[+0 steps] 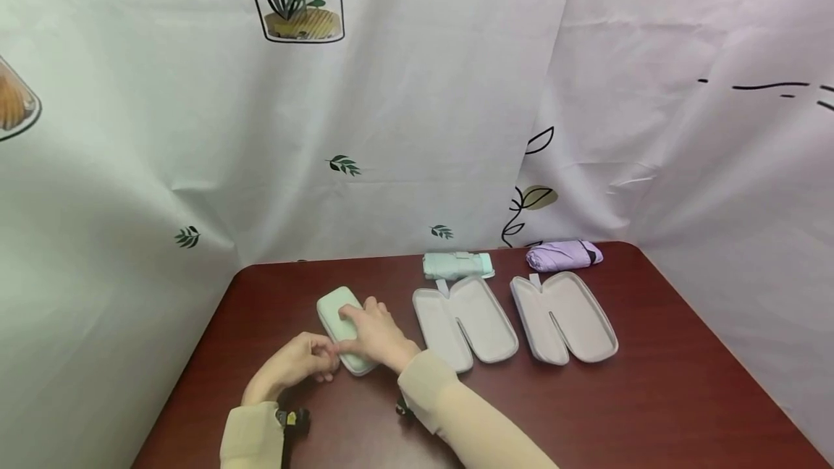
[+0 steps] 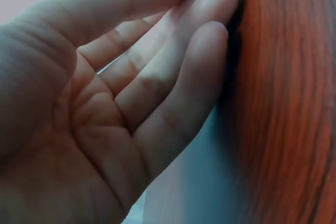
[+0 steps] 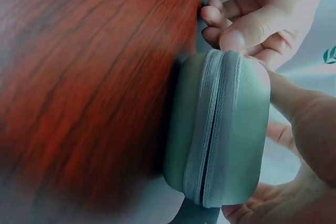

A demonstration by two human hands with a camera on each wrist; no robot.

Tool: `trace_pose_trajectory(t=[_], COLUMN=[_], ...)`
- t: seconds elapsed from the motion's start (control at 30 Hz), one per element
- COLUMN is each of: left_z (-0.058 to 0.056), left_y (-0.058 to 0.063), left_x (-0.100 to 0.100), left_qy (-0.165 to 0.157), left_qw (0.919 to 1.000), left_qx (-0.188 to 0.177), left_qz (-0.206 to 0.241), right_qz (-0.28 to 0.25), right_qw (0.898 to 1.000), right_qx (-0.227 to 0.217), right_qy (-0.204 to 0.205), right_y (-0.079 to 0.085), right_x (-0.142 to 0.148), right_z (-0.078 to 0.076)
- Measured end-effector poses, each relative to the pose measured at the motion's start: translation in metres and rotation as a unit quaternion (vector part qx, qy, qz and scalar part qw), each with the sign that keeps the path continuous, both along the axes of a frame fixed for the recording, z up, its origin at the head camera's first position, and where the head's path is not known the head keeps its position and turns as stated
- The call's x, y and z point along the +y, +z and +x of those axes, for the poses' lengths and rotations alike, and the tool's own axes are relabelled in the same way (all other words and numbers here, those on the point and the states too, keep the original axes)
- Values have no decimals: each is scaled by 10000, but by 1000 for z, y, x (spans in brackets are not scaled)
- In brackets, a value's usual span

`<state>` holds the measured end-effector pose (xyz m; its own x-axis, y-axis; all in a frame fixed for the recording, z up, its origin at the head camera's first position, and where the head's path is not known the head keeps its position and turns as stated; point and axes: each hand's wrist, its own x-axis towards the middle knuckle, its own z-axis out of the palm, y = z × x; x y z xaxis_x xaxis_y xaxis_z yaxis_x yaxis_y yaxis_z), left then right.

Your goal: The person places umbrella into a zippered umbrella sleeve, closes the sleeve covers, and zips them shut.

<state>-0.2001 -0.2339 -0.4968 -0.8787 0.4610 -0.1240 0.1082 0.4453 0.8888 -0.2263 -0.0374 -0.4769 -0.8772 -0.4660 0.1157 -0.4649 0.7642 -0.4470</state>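
A mint green zip case (image 1: pixel 335 305) lies on the table at left of centre, its lid down. My right hand (image 1: pixel 376 335) grips it from above, the thumb on the near left side and the fingers spread over the lid. At the case's left side is my left hand (image 1: pixel 302 362), its thumb and forefinger pinched together at the zipper (image 3: pixel 212 129). Whatever sits between those fingertips is hidden. In the right wrist view the two zipper bands run close together along the case's near end. The left wrist view shows the other fingers (image 2: pixel 181 93) bent beside the tabletop.
Two opened grey-lined cases, one in the middle (image 1: pixel 483 324) and one at right (image 1: pixel 583 320), lie spread on the dark red table (image 1: pixel 521 418). Behind them are a folded mint umbrella (image 1: pixel 456 265) and a folded purple umbrella (image 1: pixel 562 256). A printed white curtain (image 1: pixel 417 93) hangs behind.
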Motion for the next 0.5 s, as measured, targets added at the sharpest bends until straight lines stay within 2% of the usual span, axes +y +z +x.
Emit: trace_pose_trajectory(t=[0.2, 0.3, 0.4, 0.5], left_z=[1, 1, 0, -1], left_y=[-1, 0, -1, -2], left_x=[-2, -3, -4, -7], left_qy=[204, 326, 368, 389], left_qw=[9997, 9993, 9991, 9992], left_qx=[-121, -175, -172, -122], left_qz=[64, 94, 78, 51], right_qz=[191, 360, 711, 1320], right_qw=[9996, 9986, 9941, 9794], right_qx=[-189, -169, 28, 320], right_qy=[112, 339, 824, 1496], right_y=[6, 14, 22, 31], right_x=[1, 3, 9, 16], right_z=[-5, -11, -21, -32])
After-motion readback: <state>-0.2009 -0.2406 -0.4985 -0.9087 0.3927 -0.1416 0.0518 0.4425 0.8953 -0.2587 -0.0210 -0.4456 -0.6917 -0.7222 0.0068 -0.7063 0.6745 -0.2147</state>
